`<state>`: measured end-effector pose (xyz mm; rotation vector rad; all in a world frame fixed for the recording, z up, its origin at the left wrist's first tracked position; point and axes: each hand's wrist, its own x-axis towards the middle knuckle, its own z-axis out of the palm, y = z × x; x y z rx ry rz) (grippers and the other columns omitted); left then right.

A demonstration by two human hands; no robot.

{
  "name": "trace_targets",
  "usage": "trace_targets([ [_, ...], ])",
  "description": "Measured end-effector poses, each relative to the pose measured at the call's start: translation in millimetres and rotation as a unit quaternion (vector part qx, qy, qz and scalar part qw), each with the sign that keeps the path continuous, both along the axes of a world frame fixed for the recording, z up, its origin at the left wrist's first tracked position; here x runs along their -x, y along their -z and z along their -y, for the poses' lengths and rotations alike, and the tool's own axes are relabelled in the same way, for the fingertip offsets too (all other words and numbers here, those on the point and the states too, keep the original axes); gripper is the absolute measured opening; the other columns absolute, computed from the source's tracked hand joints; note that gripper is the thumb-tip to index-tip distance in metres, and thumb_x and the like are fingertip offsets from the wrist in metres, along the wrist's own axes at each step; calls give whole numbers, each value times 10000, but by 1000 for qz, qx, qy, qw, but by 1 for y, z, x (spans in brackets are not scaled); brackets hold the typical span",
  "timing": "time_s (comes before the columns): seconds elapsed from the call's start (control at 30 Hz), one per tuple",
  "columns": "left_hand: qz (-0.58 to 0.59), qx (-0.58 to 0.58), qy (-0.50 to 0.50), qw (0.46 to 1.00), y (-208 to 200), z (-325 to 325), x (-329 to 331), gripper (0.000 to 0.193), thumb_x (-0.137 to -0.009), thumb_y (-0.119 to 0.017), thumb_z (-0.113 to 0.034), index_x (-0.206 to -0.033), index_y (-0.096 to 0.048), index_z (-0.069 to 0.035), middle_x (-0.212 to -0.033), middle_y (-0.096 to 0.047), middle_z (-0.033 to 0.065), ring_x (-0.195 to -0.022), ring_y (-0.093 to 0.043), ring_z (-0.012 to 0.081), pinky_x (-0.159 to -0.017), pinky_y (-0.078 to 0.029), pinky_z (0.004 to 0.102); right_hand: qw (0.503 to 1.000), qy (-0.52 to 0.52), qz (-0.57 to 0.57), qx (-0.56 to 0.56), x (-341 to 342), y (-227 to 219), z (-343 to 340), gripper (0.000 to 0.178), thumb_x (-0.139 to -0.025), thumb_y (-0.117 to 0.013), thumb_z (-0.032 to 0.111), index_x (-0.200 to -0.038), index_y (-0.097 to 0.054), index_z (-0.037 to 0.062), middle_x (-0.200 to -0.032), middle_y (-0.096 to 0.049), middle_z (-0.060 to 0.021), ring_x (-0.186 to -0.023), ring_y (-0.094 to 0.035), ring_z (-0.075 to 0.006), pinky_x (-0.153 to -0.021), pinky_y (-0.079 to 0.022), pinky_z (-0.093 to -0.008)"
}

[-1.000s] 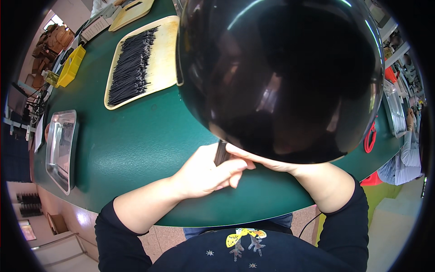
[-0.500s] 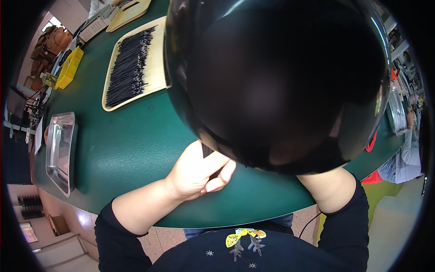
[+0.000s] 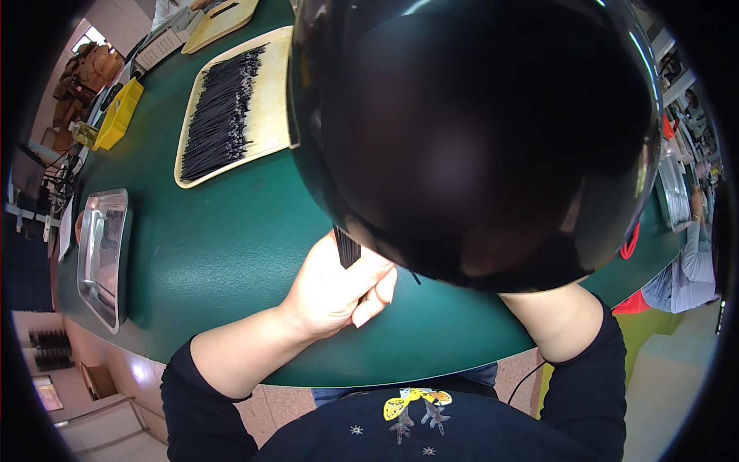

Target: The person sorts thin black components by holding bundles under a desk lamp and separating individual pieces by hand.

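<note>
Green table [image 3: 223, 254]; left hand [image 3: 335, 289] clamped on bundle of thin black sticks [image 3: 346, 248]; right hand hidden behind black dome [image 3: 477, 138], cannot tell

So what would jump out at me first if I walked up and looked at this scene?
A big glossy black dome fills the upper middle of the view and hides the right hand. Just below it, the left hand grips a small bundle of thin black sticks over the green table. At upper left, a pale wooden tray holds a spread of many more black sticks, with a metal tray at the far left edge.
</note>
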<state>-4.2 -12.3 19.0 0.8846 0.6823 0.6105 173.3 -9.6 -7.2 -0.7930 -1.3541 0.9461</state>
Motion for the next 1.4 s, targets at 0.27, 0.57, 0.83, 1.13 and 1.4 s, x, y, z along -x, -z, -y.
trace_targets([
  [0.27, 34, 39, 6, 999, 0, 0, 2, 356, -859, -415, -116, -539, -501, 16, -404, -437, 50, -304, -362, 82, -335, -286, 185, 988, -80, -3, 129, -12, -14, 7, 101, -654, -545, -87, -736, -569, -32, -663, -580, -78, -603, -561, -141, -509, -441, -238],
  [0.57, 101, 56, 63, 991, 5, -3, 6, 400, -882, -410, -214, -578, -522, 22, -415, -461, 73, -318, -415, 106, -328, -324, 195, 984, -76, 7, 160, -1, -17, 12, 162, -709, -524, -74, -861, -557, -27, -757, -579, -75, -645, -551, -140, -548, -450, -246],
  [0.83, 103, 54, 111, 987, 14, -1, 5, 335, -911, -339, -235, -901, -517, 49, -704, -577, 117, -494, -510, 102, -430, -387, 175, 863, -136, -434, 221, 3, -16, 5, 183, -761, -478, -63, -919, -554, -12, -883, -575, -87, -793, -550, -194, -660, -461, -296],
  [1.13, 45, 29, 58, 997, 5, 1, -2, 321, -869, -441, -189, -615, -506, -4, -467, -418, 14, -384, -334, 57, -376, -250, 185, 989, -97, 108, 24, 3, -19, 8, 120, -733, -567, 30, -843, -554, -17, -722, -592, -96, -658, -575, -157, -596, -462, -261],
  [1.4, 43, 65, -4, 997, -6, 4, -3, 364, -865, -433, -117, -513, -421, -25, -433, -375, 22, -355, -336, 67, -362, -234, 193, 923, -229, -222, 214, -12, -3, 5, 147, -709, -565, -54, -849, -560, -7, -742, -553, -54, -644, -534, -117, -531, -425, -224],
])
